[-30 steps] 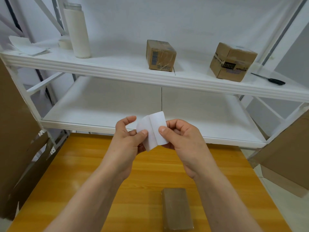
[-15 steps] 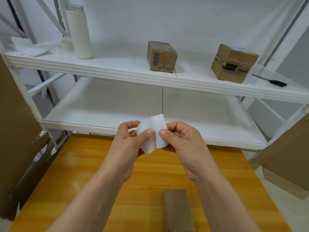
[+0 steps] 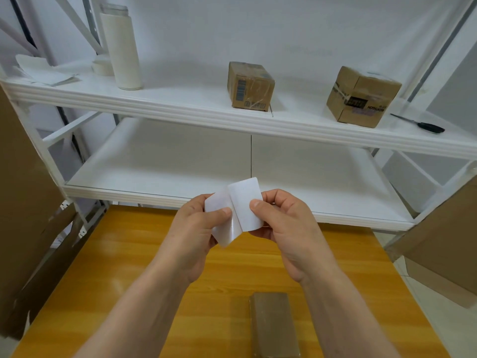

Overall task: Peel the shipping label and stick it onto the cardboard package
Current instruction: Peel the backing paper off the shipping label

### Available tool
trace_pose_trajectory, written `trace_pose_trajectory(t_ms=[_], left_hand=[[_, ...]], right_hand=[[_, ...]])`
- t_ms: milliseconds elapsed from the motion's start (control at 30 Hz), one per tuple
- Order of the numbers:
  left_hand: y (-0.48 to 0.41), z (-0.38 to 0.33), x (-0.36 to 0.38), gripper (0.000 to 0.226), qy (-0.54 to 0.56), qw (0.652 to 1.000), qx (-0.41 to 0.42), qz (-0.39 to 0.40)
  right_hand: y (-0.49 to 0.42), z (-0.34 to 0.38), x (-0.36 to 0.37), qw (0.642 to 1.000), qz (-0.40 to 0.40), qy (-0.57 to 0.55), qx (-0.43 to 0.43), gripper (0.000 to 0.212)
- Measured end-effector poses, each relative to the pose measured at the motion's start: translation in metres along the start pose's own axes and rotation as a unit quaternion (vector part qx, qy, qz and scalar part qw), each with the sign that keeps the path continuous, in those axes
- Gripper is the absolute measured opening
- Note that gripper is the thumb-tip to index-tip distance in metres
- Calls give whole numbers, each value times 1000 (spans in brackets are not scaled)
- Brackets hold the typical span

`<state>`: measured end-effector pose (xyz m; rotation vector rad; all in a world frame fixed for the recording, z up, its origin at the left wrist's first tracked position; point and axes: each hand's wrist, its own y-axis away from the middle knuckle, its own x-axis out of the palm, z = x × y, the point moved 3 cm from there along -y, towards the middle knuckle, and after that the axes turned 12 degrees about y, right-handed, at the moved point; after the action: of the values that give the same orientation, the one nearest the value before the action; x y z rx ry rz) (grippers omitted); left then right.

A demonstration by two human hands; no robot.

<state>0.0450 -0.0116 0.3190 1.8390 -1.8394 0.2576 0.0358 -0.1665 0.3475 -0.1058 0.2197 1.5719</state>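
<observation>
From the head camera, our left hand (image 3: 196, 228) pinches the glossy white backing sheet (image 3: 224, 223) while our right hand (image 3: 281, 223) pinches the matte white shipping label (image 3: 246, 202), half peeled. The slim brown cardboard package (image 3: 273, 324) lies below on the yellow wooden tabletop (image 3: 129, 254), long axis running away from us, nearer the right grip.

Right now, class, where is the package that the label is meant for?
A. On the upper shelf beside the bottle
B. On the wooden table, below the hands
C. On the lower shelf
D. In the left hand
B: the package lies flat on the table, near its front edge, while both hands hold the label above.
</observation>
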Motion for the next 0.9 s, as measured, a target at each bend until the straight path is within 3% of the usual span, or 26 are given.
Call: trace_pose_trajectory(t_ms=[533, 900], left_hand=[[1, 1, 8, 30, 71, 997, -17, 13], [-4, -3, -2, 22, -76, 997, 18, -27]], right_hand=[[0, -3, 0, 1000, 10, 7, -4, 7], [-3, 0, -10, 999, -6, 36, -5, 7]])
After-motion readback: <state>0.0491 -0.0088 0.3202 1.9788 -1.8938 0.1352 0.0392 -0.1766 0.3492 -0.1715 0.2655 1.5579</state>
